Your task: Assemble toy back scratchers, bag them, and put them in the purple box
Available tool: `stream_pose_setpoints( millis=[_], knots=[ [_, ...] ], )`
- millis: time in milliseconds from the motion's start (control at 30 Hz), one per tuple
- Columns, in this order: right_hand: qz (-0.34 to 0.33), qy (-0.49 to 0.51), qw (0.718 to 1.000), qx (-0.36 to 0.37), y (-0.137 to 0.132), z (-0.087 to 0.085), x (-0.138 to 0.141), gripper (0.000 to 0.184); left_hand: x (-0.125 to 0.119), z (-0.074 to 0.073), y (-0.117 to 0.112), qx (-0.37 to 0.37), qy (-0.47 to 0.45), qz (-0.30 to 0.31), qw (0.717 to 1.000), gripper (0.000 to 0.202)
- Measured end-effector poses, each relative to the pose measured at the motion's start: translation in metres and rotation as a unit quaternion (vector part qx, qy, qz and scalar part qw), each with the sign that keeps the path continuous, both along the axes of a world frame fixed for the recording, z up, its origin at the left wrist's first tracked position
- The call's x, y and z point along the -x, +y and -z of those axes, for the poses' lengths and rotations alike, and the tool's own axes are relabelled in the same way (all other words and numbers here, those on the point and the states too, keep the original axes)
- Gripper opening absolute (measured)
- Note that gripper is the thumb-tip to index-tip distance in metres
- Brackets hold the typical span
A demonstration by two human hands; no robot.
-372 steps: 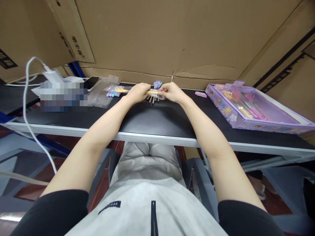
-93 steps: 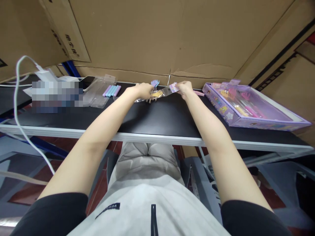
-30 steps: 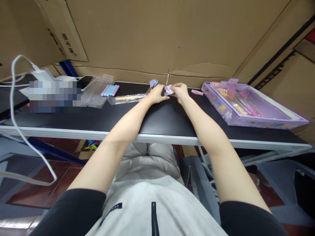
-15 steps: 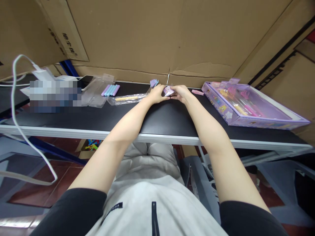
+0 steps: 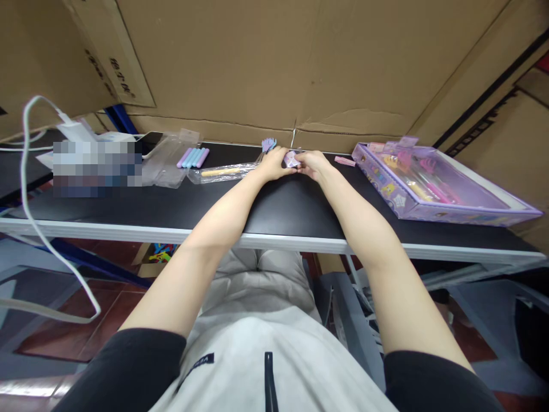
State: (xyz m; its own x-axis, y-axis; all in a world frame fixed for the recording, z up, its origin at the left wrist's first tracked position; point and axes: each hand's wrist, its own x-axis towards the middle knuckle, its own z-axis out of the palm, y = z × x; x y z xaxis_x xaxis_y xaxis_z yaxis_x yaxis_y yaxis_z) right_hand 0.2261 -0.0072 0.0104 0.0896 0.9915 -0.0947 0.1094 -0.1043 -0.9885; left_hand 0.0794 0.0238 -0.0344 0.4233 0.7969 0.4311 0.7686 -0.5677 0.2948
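Observation:
My left hand (image 5: 273,165) and my right hand (image 5: 313,164) meet at the far middle of the black table (image 5: 274,206). Both pinch a small pink and purple card header (image 5: 291,159) at the right end of a clear plastic sleeve. The sleeve (image 5: 223,172) lies flat to the left of my left hand with a yellow stick inside it. Small purple and blue combs (image 5: 268,145) lie just behind my left hand.
Pastel purple and blue sticks (image 5: 193,157) rest on empty clear bags (image 5: 169,160) at the left. A purple toy set box (image 5: 433,186) sits at the right, a pink piece (image 5: 345,161) beside it. A white charger and cable (image 5: 43,166) hang at the left. Cardboard walls stand behind.
Over the last second my hands stayed together on the card header, with small shifts of the fingers. Earlier the sleeve with the yellow stick was pulled out leftwards and laid flat.

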Motion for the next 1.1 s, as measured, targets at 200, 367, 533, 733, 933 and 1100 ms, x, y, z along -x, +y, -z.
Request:
stream_pose_setpoints(
  millis=[200,367,533,733,933,1100],
  knots=[
    [-0.024,0.011,0.999,0.020,-0.003,-0.004,-0.001,0.034,-0.001,0.003,0.003,-0.009,0.006,-0.003,1.000,0.059],
    [-0.044,-0.003,0.998,0.036,-0.004,-0.008,-0.010,0.028,-0.001,0.002,0.003,-0.004,0.005,-0.008,1.000,0.062],
    [-0.058,-0.030,0.997,0.030,-0.004,-0.008,-0.013,0.024,-0.001,0.002,0.002,0.002,0.005,-0.009,1.000,0.063],
    [-0.051,-0.035,0.998,0.018,-0.007,-0.009,-0.009,0.028,0.000,0.002,0.004,0.001,0.003,0.002,1.000,0.061],
    [-0.030,-0.066,0.997,-0.001,-0.004,-0.007,-0.006,0.033,-0.001,0.002,0.005,-0.005,0.014,0.001,1.000,0.061],
    [-0.011,-0.159,0.986,-0.053,-0.005,-0.003,-0.003,0.034,-0.001,0.001,0.003,0.001,0.015,-0.001,1.000,0.065]
  ],
)
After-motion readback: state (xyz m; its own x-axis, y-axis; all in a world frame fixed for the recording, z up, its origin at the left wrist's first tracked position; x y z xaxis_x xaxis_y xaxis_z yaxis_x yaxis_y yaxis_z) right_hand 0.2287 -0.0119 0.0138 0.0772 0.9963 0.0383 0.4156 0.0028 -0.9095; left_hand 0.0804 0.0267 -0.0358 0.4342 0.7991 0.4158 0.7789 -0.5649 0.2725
